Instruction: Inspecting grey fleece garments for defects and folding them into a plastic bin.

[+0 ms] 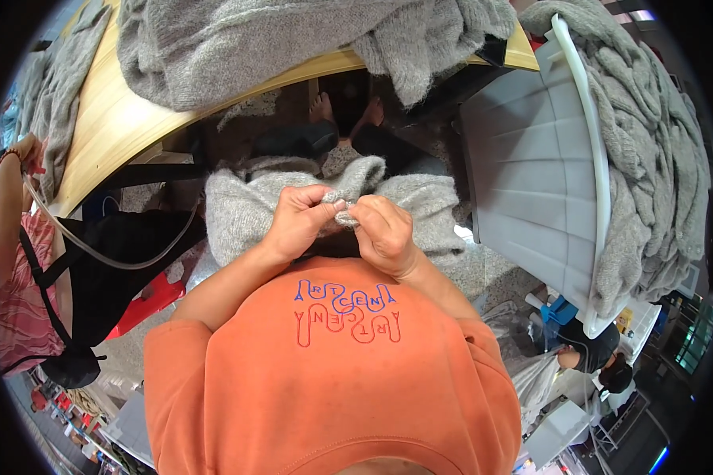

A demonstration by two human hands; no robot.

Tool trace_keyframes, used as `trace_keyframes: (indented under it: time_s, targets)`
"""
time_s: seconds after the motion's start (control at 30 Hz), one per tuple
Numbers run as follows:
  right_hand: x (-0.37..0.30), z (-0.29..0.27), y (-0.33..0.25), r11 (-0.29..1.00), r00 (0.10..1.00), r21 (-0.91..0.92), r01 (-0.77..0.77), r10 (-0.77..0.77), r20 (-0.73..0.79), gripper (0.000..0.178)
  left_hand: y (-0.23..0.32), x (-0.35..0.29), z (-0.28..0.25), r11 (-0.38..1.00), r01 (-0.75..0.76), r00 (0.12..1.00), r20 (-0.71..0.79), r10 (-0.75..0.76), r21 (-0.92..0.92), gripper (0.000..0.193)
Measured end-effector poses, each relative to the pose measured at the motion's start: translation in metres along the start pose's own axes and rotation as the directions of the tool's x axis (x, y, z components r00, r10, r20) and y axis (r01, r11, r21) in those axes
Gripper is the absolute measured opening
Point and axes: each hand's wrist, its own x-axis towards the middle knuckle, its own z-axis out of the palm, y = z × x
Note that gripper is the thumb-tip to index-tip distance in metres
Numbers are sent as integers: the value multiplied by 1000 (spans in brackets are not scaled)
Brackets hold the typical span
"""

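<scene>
A fuzzy grey knit sweater lies bunched across my lap. My left hand pinches a small gathered edge of it between thumb and fingers. Close beside it, my right hand has its fingers closed on the same bit of knit, so the two hands almost meet. Whether a small tool or thread sits between the fingertips cannot be made out. Part of the sweater behind and under my hands is hidden.
In front, a wooden table carries grey knitwear overhanging its edge. At right stands a large grey plastic bin heaped with grey knits. A co-worker in pink is at left, near a red stool.
</scene>
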Motion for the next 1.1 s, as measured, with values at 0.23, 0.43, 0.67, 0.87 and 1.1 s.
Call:
trace_keyframes:
  time_s: [0.23, 0.43, 0.67, 0.87, 1.1]
  targets:
    - [6, -1, 4, 949, 970, 215, -232, 208, 128, 21, -7, -2, -1, 886, -263, 954, -35, 298, 381, 11]
    - [13, -10, 15, 610, 789, 514, -603, 364, 494, 16, -16, -6, -1, 877, -283, 939, -73, 336, 389, 11]
    - [1, 11, 14, 703, 748, 277, -654, 551, 370, 15, -4, 1, -5, 404, -527, 733, 159, 662, 748, 25]
    - [3, 18, 3, 805, 827, 192, -561, 537, 164, 10, -9, 7, -5, 162, -526, 613, 240, 753, 835, 29]
    - [4, 20, 8, 914, 910, 4, -405, 403, 94, 10, -15, 9, 1, 63, -591, 475, 284, 833, 804, 24]
